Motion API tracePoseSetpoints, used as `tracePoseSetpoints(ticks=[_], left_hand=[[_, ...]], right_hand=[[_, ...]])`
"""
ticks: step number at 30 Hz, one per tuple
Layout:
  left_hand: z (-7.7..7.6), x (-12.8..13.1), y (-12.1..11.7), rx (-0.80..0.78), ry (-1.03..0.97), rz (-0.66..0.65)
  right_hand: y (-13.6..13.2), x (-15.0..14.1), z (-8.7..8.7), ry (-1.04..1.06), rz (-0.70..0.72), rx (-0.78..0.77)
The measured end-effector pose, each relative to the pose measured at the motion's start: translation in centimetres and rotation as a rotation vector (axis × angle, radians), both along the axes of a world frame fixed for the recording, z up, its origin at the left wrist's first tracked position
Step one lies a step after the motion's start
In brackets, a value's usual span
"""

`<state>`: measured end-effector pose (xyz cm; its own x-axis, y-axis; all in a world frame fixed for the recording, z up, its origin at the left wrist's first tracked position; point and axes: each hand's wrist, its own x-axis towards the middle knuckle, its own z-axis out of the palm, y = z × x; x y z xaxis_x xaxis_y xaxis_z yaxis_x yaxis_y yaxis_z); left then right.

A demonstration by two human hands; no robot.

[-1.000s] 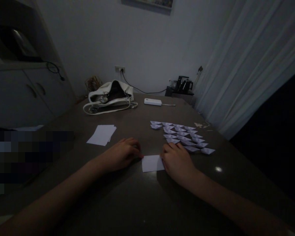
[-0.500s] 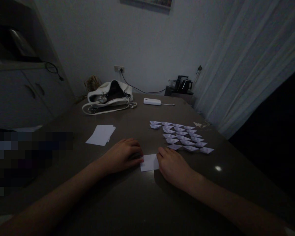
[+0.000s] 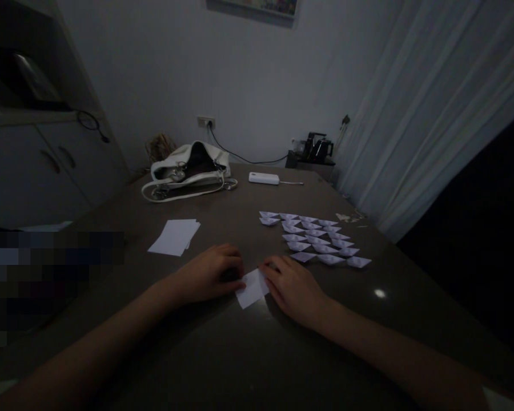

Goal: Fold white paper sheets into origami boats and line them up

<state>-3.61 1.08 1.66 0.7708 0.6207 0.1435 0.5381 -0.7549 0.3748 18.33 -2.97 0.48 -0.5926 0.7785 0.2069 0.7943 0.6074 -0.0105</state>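
Observation:
A small white sheet of paper lies turned at a slant on the table between my hands. My left hand has its thumb on the left side of the paper, fingers curled above it. My right hand grips the paper's right side, index finger and thumb at its upper right. Beyond my right hand stand several folded paper boats in rows. To the far left of my left hand rests a small stack of white paper sheets.
On the dark table, a white handbag sits at the back left and a white power bank with a short cable at the back. Paper scraps lie near the right edge. Behind stands a black kettle; a curtain hangs at right.
The paper has turned from lying nearly square to a slant and shifted slightly left. My right hand has moved left with it, its fingers extending more; my left hand stays at its left side.

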Motion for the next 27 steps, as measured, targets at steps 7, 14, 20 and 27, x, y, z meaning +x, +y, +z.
tracePoseSetpoints(ticks=[7, 14, 20, 27], left_hand=[[0.48, -0.09, -0.44, -0.113, -0.044, -0.128], [0.63, 0.21, -0.56, -0.097, -0.040, -0.144], [0.78, 0.42, -0.87, -0.049, -0.007, -0.152], [0.80, 0.22, -0.84, -0.058, -0.012, -0.155]], right_hand=[[0.55, -0.03, -0.21, 0.022, -0.024, 0.037], [0.86, 0.43, -0.78, 0.137, 0.099, -0.020], [0.54, 0.53, -0.53, 0.138, 0.156, -0.056], [0.46, 0.49, -0.27, 0.142, 0.171, -0.054]])
